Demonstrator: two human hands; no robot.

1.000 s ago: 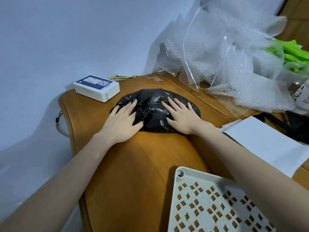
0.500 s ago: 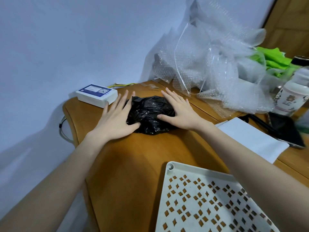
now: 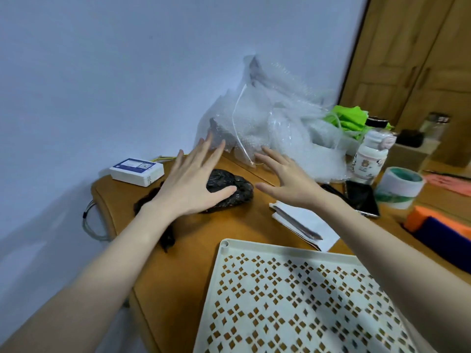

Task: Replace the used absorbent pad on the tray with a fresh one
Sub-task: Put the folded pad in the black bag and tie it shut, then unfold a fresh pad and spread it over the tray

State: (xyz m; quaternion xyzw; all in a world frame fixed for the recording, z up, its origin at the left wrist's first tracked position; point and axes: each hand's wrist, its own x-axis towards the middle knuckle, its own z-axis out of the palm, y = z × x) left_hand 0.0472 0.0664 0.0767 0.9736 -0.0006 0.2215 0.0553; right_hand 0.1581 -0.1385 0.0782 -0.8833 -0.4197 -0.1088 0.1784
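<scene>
My left hand [image 3: 190, 184] is spread flat, fingers straight, in front of the black bag [image 3: 229, 191] that lies on the counter [image 3: 178, 271]; whether the palm touches the bag I cannot tell. My right hand [image 3: 288, 178] is likewise spread and holds nothing, just to the right of the bag with a gap between them. Both look slightly blurred.

The tray [image 3: 300, 301] sits near me at the counter's near edge, white with a cut-out diamond pattern, with no pad on it. Between the tray and my right hand lies a folded white pad [image 3: 303, 225]; whether it is the fresh one I cannot tell.

At the far left stands a white box [image 3: 136, 171] with a blue label, and cables [image 3: 91, 225] hang off the counter's left end. Behind the bag, against the wall, is a heap of bubble wrap [image 3: 270, 131] with something green [image 3: 346, 121] beside it. To the right are a white bottle [image 3: 369, 154], a phone [image 3: 360, 197], a tape roll [image 3: 397, 187] and an orange-and-blue sponge [image 3: 441, 230].
</scene>
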